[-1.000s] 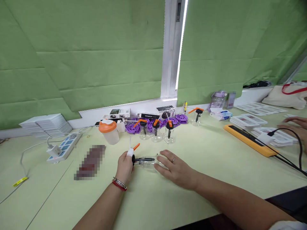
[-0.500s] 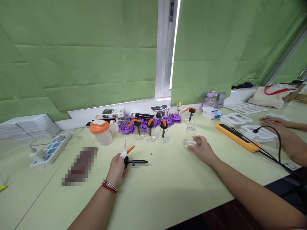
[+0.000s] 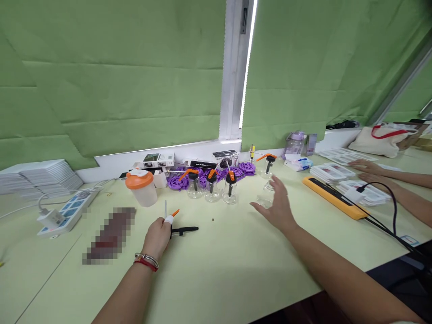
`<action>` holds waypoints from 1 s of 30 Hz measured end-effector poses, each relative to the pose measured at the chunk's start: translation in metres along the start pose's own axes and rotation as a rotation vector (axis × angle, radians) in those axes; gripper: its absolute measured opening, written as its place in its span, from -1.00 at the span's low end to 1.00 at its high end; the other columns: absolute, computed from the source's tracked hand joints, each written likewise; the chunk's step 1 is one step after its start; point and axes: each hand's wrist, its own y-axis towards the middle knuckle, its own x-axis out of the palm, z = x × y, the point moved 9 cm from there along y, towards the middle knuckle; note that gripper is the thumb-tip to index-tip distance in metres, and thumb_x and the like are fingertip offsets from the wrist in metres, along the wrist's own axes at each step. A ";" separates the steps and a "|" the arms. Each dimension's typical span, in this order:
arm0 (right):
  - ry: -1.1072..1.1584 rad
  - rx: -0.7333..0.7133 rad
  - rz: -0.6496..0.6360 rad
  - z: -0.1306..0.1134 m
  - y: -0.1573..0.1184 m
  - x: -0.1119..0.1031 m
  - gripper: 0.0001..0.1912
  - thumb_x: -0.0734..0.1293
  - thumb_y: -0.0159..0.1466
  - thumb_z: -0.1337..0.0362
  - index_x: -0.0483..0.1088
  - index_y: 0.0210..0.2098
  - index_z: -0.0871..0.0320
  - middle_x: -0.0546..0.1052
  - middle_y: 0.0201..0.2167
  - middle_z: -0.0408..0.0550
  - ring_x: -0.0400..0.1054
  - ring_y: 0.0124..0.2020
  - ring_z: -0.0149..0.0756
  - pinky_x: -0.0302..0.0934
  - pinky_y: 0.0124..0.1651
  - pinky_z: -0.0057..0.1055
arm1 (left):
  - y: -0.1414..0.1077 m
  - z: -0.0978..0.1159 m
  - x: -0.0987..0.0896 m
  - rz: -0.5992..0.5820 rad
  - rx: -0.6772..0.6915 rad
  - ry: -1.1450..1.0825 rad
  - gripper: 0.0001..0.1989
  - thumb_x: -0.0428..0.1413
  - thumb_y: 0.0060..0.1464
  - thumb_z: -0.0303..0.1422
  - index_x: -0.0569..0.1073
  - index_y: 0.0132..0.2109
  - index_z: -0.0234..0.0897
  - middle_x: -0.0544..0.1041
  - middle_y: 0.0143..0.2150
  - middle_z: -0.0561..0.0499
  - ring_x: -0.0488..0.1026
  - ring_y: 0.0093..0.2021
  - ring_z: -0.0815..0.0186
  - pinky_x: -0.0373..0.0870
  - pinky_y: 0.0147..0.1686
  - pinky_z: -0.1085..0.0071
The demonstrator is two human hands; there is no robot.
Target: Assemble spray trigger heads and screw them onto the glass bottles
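Observation:
My left hand (image 3: 158, 236) is closed around a black lid fitting (image 3: 185, 230) with a black stem pointing right, an orange lever and a thin metal rod. Its thumb, wrapped in something white, presses near the lever. My right hand (image 3: 278, 204) has its thumb and fingers spread in front of a clear glass jar (image 3: 262, 201), which stands on the table. The hand partly hides the jar; whether they touch I cannot tell. Beyond, several glass jars (image 3: 212, 192) carry black lids with orange levers; another lidded jar (image 3: 267, 167) stands behind my right hand.
An orange-lidded shaker bottle (image 3: 141, 188) stands left of purple plastic parts (image 3: 178, 182). At left lies a white power strip (image 3: 72, 210); at right, a yellow-orange one (image 3: 334, 198) with cables. Another person's hands (image 3: 378, 177) are by stacked white cards (image 3: 332, 171).
My right hand has opened its fingers from the glass jar. My left hand has shifted slightly left with the lid fitting. The other person's hands have moved left.

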 end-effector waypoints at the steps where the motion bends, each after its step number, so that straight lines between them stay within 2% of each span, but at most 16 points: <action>1: 0.053 -0.072 -0.047 -0.018 0.005 0.013 -0.15 0.39 0.07 0.04 -0.03 0.22 0.16 0.01 0.28 0.20 -0.13 0.30 0.03 -0.12 0.24 0.07 | 0.003 0.001 -0.004 0.019 0.019 0.082 -0.61 -0.16 0.06 -0.03 0.29 -0.46 -0.23 0.41 -0.54 -0.08 0.33 -0.62 0.21 0.10 -0.64 0.38; 2: 0.102 -0.086 -0.106 -0.029 0.010 0.030 -0.16 0.38 0.09 0.06 -0.05 0.23 0.14 0.01 0.29 0.17 -0.13 0.30 0.00 -0.12 0.25 0.05 | 0.005 0.001 -0.007 0.034 0.030 0.143 -0.59 -0.18 0.07 -0.03 0.30 -0.46 -0.24 0.44 -0.51 -0.14 0.36 -0.58 0.17 0.11 -0.61 0.37; 4: 0.180 0.036 -0.170 -0.031 0.020 0.064 -0.12 0.38 0.07 0.06 -0.09 0.25 0.14 0.02 0.28 0.17 -0.11 0.30 -0.03 -0.08 0.24 0.01 | 0.007 0.003 -0.013 0.054 0.035 0.224 -0.57 -0.20 0.08 -0.03 0.31 -0.47 -0.24 0.49 -0.45 -0.22 0.41 -0.50 0.10 0.13 -0.57 0.35; 6: 0.230 0.248 -0.249 -0.016 0.026 0.100 -0.07 0.42 -0.01 0.06 -0.06 0.23 0.17 0.12 0.22 0.19 0.00 0.24 -0.02 0.01 0.18 -0.04 | 0.006 0.005 -0.017 0.067 0.033 0.268 -0.57 -0.21 0.09 -0.05 0.33 -0.46 -0.25 0.51 -0.41 -0.27 0.43 -0.43 0.04 0.14 -0.53 0.33; 9: 0.277 0.458 -0.339 0.005 0.023 0.132 -0.28 0.41 -0.03 0.05 0.18 0.06 0.21 0.38 -0.04 0.11 0.28 -0.03 -0.10 0.17 -0.02 -0.18 | 0.005 0.009 -0.021 0.068 0.028 0.335 -0.58 -0.21 0.09 -0.09 0.37 -0.43 -0.28 0.51 -0.35 -0.30 0.44 -0.36 -0.01 0.16 -0.50 0.30; 11: 0.258 0.499 -0.334 0.013 0.019 0.131 -0.44 0.38 -0.02 0.01 0.28 -0.13 0.21 0.43 -0.22 0.02 0.32 -0.21 -0.18 0.19 -0.17 -0.26 | 0.003 0.011 -0.025 0.057 0.009 0.368 -0.58 -0.20 0.09 -0.11 0.39 -0.39 -0.30 0.50 -0.30 -0.33 0.44 -0.32 -0.05 0.19 -0.49 0.27; 15: 0.123 0.459 -0.288 0.002 0.003 0.090 -0.52 0.34 -0.02 -0.10 0.24 -0.32 0.14 0.36 -0.41 -0.12 0.22 -0.42 -0.30 0.10 -0.38 -0.38 | -0.010 0.028 -0.035 0.092 0.003 0.474 -0.56 -0.18 0.08 -0.13 0.41 -0.20 -0.39 0.42 -0.11 -0.38 0.42 -0.23 -0.12 0.27 -0.43 0.16; 16: 0.083 0.443 -0.314 -0.007 -0.004 0.079 -0.51 0.34 -0.03 -0.13 0.22 -0.33 0.13 0.35 -0.43 -0.14 0.21 -0.45 -0.31 0.07 -0.42 -0.40 | -0.018 0.040 -0.037 0.145 0.066 0.497 -0.55 -0.19 0.09 -0.14 0.38 -0.12 -0.40 0.39 -0.07 -0.38 0.40 -0.16 -0.14 0.29 -0.38 0.13; 18: 0.029 0.375 -0.384 -0.033 -0.021 0.063 -0.51 0.33 -0.02 -0.14 0.22 -0.32 0.11 0.35 -0.41 -0.12 0.22 -0.44 -0.30 0.05 -0.43 -0.40 | -0.041 0.073 -0.033 0.217 0.309 0.418 -0.52 -0.13 0.09 -0.16 0.29 0.05 -0.39 0.35 -0.01 -0.35 0.31 0.00 -0.14 0.31 -0.24 0.09; 20: 0.003 0.259 -0.476 -0.070 -0.041 0.056 -0.52 0.36 -0.02 -0.10 0.23 -0.29 0.10 0.37 -0.37 -0.06 0.24 -0.41 -0.25 0.06 -0.42 -0.38 | -0.074 0.103 -0.013 0.115 0.604 0.197 -0.39 -0.01 0.05 -0.19 0.11 0.20 -0.37 0.28 0.09 -0.32 0.27 0.08 -0.03 0.27 -0.06 0.13; 21: -0.020 0.185 -0.514 -0.090 -0.051 0.055 -0.53 0.37 -0.03 -0.08 0.24 -0.30 0.11 0.38 -0.35 -0.02 0.25 -0.39 -0.22 0.08 -0.40 -0.35 | -0.091 0.113 0.000 0.018 0.704 0.078 -0.28 0.06 0.00 -0.23 0.00 0.26 -0.36 0.26 0.12 -0.31 0.28 0.07 0.01 0.28 -0.04 0.17; 22: -0.055 0.122 -0.554 -0.109 -0.061 0.055 -0.54 0.39 -0.05 -0.05 0.26 -0.32 0.12 0.38 -0.34 0.03 0.26 -0.36 -0.17 0.09 -0.39 -0.32 | -0.104 0.118 0.010 -0.069 0.745 -0.037 -0.18 0.12 -0.04 -0.27 -0.09 0.29 -0.32 0.24 0.14 -0.29 0.31 0.04 0.05 0.30 -0.05 0.20; 24: -0.107 0.021 -0.622 -0.139 -0.078 0.058 -0.59 0.41 -0.08 0.03 0.29 -0.35 0.13 0.38 -0.33 0.08 0.26 -0.32 -0.09 0.11 -0.37 -0.28 | -0.123 0.121 0.024 -0.182 0.733 -0.244 -0.11 0.19 -0.10 -0.35 -0.11 0.30 -0.26 0.29 0.10 -0.25 0.35 0.00 0.07 0.32 -0.06 0.22; 26: -0.081 -0.032 -0.676 -0.158 -0.084 0.062 -0.58 0.41 -0.09 0.01 0.31 -0.35 0.14 0.38 -0.32 0.09 0.26 -0.35 -0.11 0.12 -0.38 -0.27 | -0.128 0.116 0.028 -0.240 0.635 -0.416 -0.21 0.18 -0.08 -0.36 0.01 0.26 -0.22 0.40 -0.04 -0.17 0.41 -0.10 0.13 0.35 -0.11 0.25; 28: 0.082 -0.051 -0.765 -0.167 -0.083 0.067 -0.55 0.37 -0.04 -0.09 0.32 -0.39 0.14 0.40 -0.34 0.05 0.26 -0.40 -0.19 0.11 -0.40 -0.30 | -0.123 0.110 0.029 -0.301 0.512 -0.573 -0.39 0.17 -0.05 -0.34 0.17 0.16 -0.22 0.45 -0.15 -0.12 0.44 -0.18 0.16 0.39 -0.17 0.27; 30: 0.372 0.046 -0.906 -0.164 -0.077 0.077 -0.51 0.24 0.09 -0.19 0.32 -0.46 0.15 0.40 -0.45 -0.02 0.26 -0.48 -0.29 0.11 -0.43 -0.35 | -0.115 0.104 0.029 -0.380 0.392 -0.738 -0.50 0.17 -0.06 -0.32 0.29 0.06 -0.23 0.47 -0.21 -0.10 0.46 -0.26 0.19 0.40 -0.24 0.28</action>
